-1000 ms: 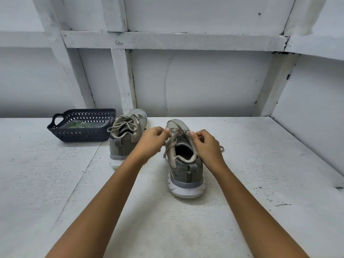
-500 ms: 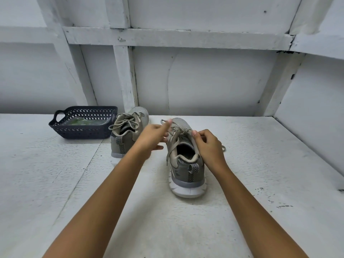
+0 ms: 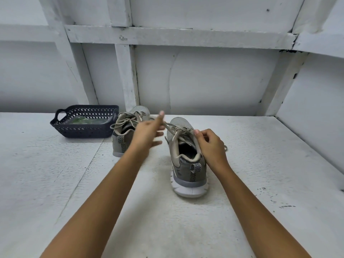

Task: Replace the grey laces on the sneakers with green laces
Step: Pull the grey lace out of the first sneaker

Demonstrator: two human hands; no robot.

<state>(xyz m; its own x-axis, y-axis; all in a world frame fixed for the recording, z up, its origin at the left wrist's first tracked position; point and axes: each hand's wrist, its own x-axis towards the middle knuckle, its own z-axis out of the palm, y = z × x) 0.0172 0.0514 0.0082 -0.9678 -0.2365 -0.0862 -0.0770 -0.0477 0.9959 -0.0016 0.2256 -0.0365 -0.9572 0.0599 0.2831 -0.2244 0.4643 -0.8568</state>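
Observation:
Two grey sneakers stand on the white table, heels toward me. The near sneaker (image 3: 188,161) is at the centre right, and its grey lace (image 3: 175,128) is stretched to the left. My left hand (image 3: 149,132) pinches the lace's end, up and left of the toe, with the other fingers spread. On the collar's right side my right hand (image 3: 209,144) pinches the lace at the top eyelets. The far sneaker (image 3: 126,131) stands behind my left hand with its grey lace tied in a bow. Green laces (image 3: 83,121) lie in a clear packet inside the basket.
A dark blue plastic basket (image 3: 83,132) sits at the back left of the table. White wooden walls with beams close off the back and the right side. A loose lace end (image 3: 225,147) lies on the table right of the near sneaker.
My left hand has pulled the lace end up and to the left, away from the near sneaker's tongue, so the bow has come undone. My right hand has stayed at the collar.

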